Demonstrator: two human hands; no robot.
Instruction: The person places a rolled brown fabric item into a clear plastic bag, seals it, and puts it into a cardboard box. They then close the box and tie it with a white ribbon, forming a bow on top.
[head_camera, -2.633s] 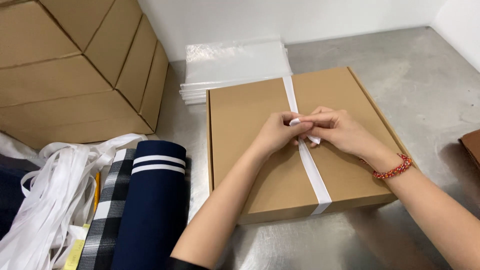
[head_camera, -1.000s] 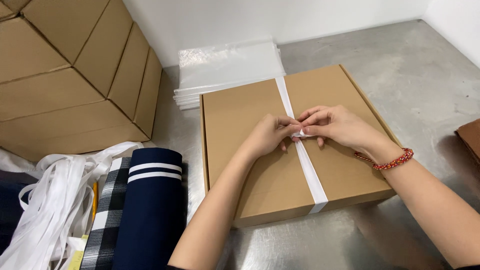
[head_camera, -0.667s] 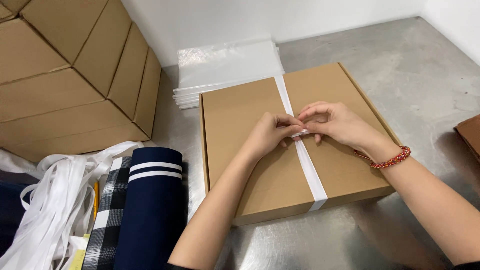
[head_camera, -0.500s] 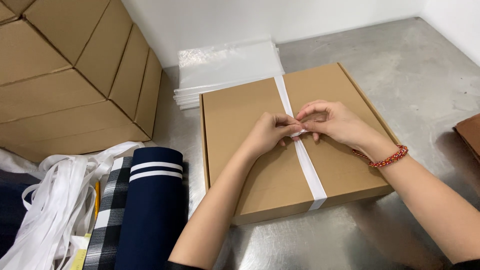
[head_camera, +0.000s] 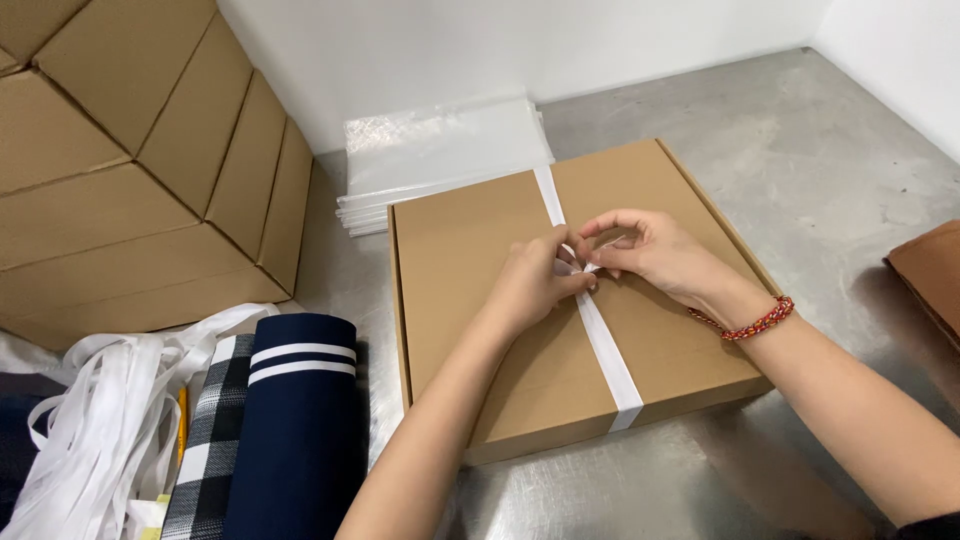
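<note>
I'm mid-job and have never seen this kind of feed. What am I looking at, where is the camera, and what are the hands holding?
There is no machine here: these are a person's two bare hands, filmed by a camera worn on the head and looking down. The left hand and right hand meet over a flat brown cardboard box on a grey metal table. Their fingers pinch a white ribbon that runs across the lid. Behind the box lies a stack of clear plastic bags. On the left are larger cartons, folded navy fabric and loose white ribbon.
</note>
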